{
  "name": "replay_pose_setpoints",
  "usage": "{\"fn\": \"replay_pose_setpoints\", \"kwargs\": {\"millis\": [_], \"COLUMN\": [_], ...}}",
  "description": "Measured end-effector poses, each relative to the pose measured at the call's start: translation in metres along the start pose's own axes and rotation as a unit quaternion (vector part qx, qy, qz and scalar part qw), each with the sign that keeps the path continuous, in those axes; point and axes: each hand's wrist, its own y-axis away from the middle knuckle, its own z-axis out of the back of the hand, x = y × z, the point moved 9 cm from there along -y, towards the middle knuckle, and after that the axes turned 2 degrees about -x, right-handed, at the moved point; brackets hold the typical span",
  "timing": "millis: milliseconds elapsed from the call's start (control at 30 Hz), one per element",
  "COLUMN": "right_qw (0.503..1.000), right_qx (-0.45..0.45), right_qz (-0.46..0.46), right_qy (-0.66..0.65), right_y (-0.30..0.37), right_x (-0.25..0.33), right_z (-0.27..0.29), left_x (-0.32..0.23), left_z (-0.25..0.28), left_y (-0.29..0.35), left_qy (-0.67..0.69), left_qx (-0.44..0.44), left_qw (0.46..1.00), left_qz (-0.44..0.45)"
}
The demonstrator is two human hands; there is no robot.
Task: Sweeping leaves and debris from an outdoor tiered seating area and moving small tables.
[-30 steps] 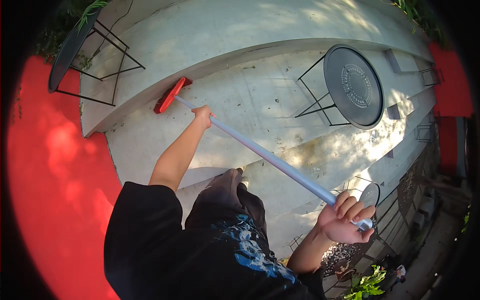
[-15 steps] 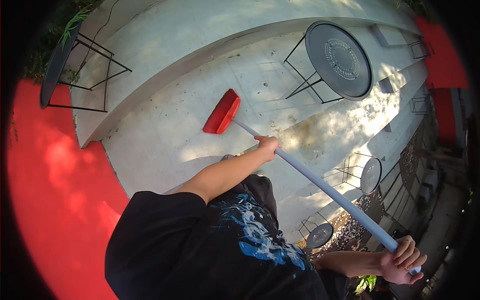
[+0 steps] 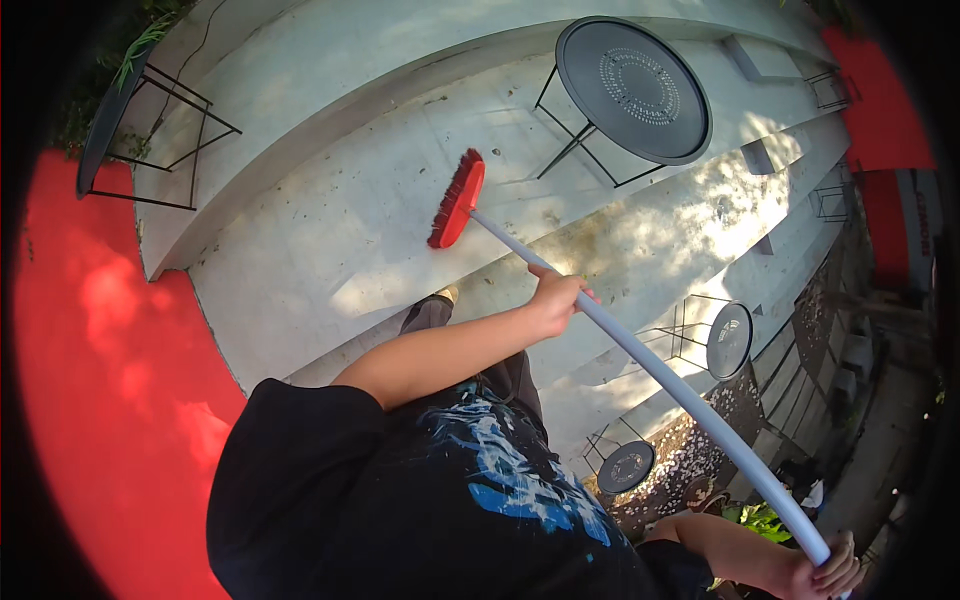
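Observation:
A broom with a red head [image 3: 459,205] and a long pale blue-grey handle [image 3: 660,375] runs diagonally across the view. My left hand [image 3: 562,302] is wrapped round the lower part of the handle. At the lower right, my right hand [image 3: 828,572] grips the handle near its top end, with the fingers partly cut off by the dark rim. Dark red bristles point left from the head, over the pale concrete step [image 3: 370,200]. Whether the bristles touch the concrete I cannot tell. Small leaf bits lie scattered about the head.
A round dark metal table [image 3: 640,90] on thin legs stands ahead to the right; another table [image 3: 105,130] is at far left. Smaller round tables [image 3: 730,340] stand lower right. A curved raised ledge [image 3: 330,130] borders the step. Red flooring [image 3: 110,380] spreads left.
The broom head has shifted slightly right and away and turned more upright, its bristles showing more from the side. My right hand has moved lower and farther right. A foot now shows below the step.

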Motion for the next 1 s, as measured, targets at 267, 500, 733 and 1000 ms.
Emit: {"fn": "replay_pose_setpoints", "kwargs": {"millis": [267, 500, 733, 1000], "right_qw": [0.985, 0.993, 0.973, 0.967], "right_qx": [-0.097, -0.095, -0.164, -0.195], "right_qz": [-0.105, -0.064, -0.048, -0.008], "right_qy": [-0.095, 0.016, 0.158, 0.167], "right_y": [0.058, 0.077, 0.107, 0.052], "right_x": [-0.288, -0.283, -0.291, -0.184], "right_z": [0.016, -0.006, -0.016, 0.005], "left_x": [-0.223, -0.248, -0.231, -0.120], "left_z": [0.204, 0.131, 0.017, 0.024], "left_y": [-0.147, -0.236, -0.308, -0.214], "left_qy": [0.033, -0.123, -0.287, -0.337], "left_qx": [-0.233, -0.218, -0.184, -0.207], "left_qw": [0.968, 0.963, 0.937, 0.918], "left_qz": [-0.091, -0.102, -0.077, 0.030]}}
